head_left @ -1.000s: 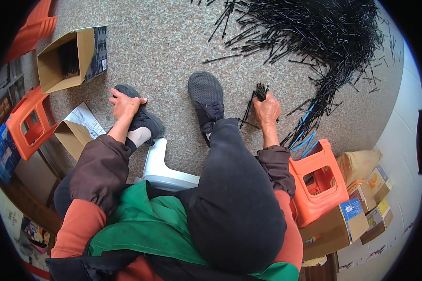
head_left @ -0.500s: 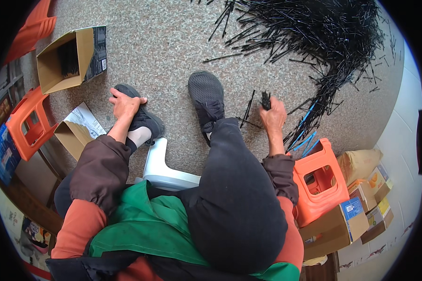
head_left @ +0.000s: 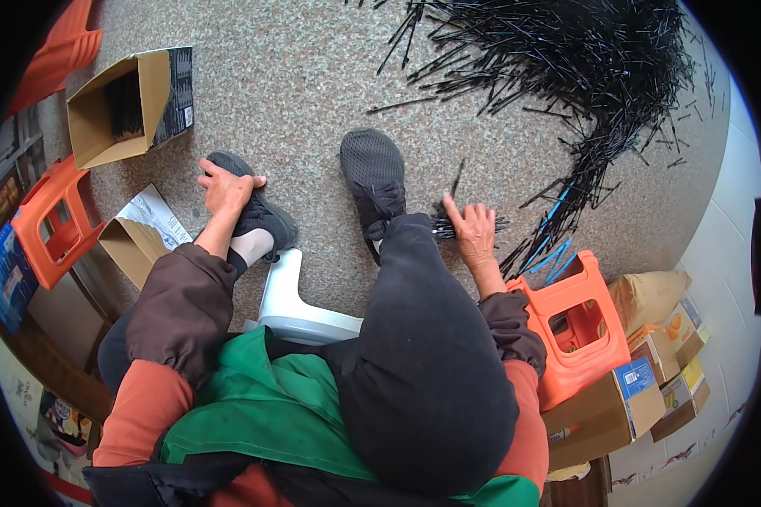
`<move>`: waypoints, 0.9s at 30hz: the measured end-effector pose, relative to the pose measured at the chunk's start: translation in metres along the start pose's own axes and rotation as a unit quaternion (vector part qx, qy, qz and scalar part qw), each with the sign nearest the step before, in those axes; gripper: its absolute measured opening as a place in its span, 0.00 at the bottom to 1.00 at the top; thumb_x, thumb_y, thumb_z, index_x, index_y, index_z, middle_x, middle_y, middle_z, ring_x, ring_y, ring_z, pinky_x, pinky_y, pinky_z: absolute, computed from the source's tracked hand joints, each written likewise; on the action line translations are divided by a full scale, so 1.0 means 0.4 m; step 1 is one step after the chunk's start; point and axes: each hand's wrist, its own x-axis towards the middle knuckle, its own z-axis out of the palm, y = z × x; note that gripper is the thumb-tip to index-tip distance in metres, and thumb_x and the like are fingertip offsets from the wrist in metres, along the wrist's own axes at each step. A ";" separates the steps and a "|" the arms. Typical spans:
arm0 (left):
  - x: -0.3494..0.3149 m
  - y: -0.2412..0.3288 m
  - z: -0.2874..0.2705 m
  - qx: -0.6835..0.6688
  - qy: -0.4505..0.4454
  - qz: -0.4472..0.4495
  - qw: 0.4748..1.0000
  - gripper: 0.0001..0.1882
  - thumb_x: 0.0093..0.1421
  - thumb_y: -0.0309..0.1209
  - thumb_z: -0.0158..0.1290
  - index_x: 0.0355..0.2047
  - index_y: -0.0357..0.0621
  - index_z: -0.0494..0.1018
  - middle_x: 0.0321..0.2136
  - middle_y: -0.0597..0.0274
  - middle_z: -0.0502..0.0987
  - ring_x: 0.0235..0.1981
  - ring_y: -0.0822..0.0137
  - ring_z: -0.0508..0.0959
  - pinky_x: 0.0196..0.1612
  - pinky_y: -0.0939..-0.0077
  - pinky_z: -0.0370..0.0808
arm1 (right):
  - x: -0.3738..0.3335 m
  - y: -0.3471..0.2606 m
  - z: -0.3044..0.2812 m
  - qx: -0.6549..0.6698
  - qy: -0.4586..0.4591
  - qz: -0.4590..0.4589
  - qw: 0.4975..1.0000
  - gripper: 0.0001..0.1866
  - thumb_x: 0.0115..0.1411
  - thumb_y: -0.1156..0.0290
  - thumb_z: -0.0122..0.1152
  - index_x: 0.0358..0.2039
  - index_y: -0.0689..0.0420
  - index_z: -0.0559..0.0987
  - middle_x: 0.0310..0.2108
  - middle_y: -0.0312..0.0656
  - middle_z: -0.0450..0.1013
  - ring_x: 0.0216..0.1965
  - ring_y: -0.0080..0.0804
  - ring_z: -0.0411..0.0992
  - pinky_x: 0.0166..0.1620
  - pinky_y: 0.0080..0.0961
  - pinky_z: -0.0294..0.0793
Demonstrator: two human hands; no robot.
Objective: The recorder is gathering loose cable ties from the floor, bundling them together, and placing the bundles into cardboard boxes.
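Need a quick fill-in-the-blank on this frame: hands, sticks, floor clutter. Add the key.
1. The bare left hand rests on the black fabric shoe worn on the person's ______ foot.
2. The bare hand over the small bundle of thin black sticks is the person's ______ one.
3. Near the orange plastic stool, a few slim sticks are coloured ______ instead of black.

Missing words: left; right; blue.
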 end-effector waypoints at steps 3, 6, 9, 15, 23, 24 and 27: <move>0.002 -0.002 0.000 0.003 0.000 -0.001 1.000 0.62 0.33 0.43 0.67 0.58 0.40 0.35 0.50 0.43 0.56 0.48 0.47 0.68 0.48 0.61 0.68 | 0.009 0.035 0.010 -0.011 0.048 0.045 0.998 0.23 0.49 0.75 0.49 0.48 0.54 0.70 0.22 0.37 0.61 0.29 0.32 0.63 0.33 0.31 0.60; -0.001 0.001 0.000 0.006 0.000 -0.001 1.000 0.62 0.33 0.43 0.67 0.58 0.40 0.35 0.51 0.43 0.56 0.48 0.48 0.68 0.49 0.61 0.68 | 0.015 0.061 0.019 -0.005 0.065 0.067 0.996 0.18 0.42 0.71 0.56 0.38 0.56 0.72 0.23 0.38 0.63 0.30 0.35 0.64 0.32 0.32 0.61; 0.000 -0.001 -0.001 0.007 -0.001 0.001 1.000 0.62 0.33 0.44 0.67 0.58 0.41 0.35 0.51 0.42 0.55 0.48 0.48 0.68 0.49 0.61 0.68 | 0.036 0.059 -0.007 0.013 0.070 0.074 0.995 0.06 0.44 0.75 0.53 0.26 0.55 0.71 0.23 0.38 0.63 0.29 0.34 0.63 0.29 0.30 0.60; 0.005 -0.007 0.000 0.002 -0.001 0.006 1.000 0.62 0.33 0.43 0.67 0.58 0.40 0.34 0.51 0.41 0.55 0.47 0.47 0.69 0.48 0.61 0.69 | 0.051 0.069 -0.025 0.141 0.102 0.188 0.967 0.13 0.37 0.74 0.62 0.26 0.57 0.70 0.25 0.43 0.65 0.31 0.44 0.65 0.34 0.35 0.64; 0.005 -0.008 0.004 0.004 0.002 0.001 1.000 0.63 0.33 0.43 0.67 0.58 0.39 0.34 0.50 0.42 0.55 0.46 0.46 0.69 0.48 0.61 0.69 | -0.065 0.104 0.004 0.186 0.185 0.345 0.901 0.08 0.46 0.72 0.55 0.26 0.62 0.70 0.22 0.49 0.67 0.26 0.45 0.67 0.31 0.33 0.65; 0.004 -0.006 0.004 0.004 0.004 0.001 1.000 0.63 0.33 0.43 0.67 0.58 0.39 0.34 0.50 0.42 0.55 0.47 0.46 0.69 0.48 0.60 0.69 | -0.088 0.094 0.017 0.201 0.168 0.393 0.881 0.08 0.46 0.72 0.56 0.25 0.61 0.70 0.22 0.49 0.67 0.26 0.46 0.67 0.31 0.34 0.65; 0.004 -0.004 0.003 0.004 0.005 0.001 1.000 0.63 0.33 0.43 0.67 0.58 0.39 0.34 0.50 0.42 0.56 0.47 0.47 0.68 0.48 0.60 0.69 | -0.135 0.059 0.034 0.201 0.151 0.453 0.856 0.07 0.45 0.71 0.56 0.24 0.61 0.72 0.23 0.50 0.69 0.29 0.49 0.68 0.34 0.37 0.65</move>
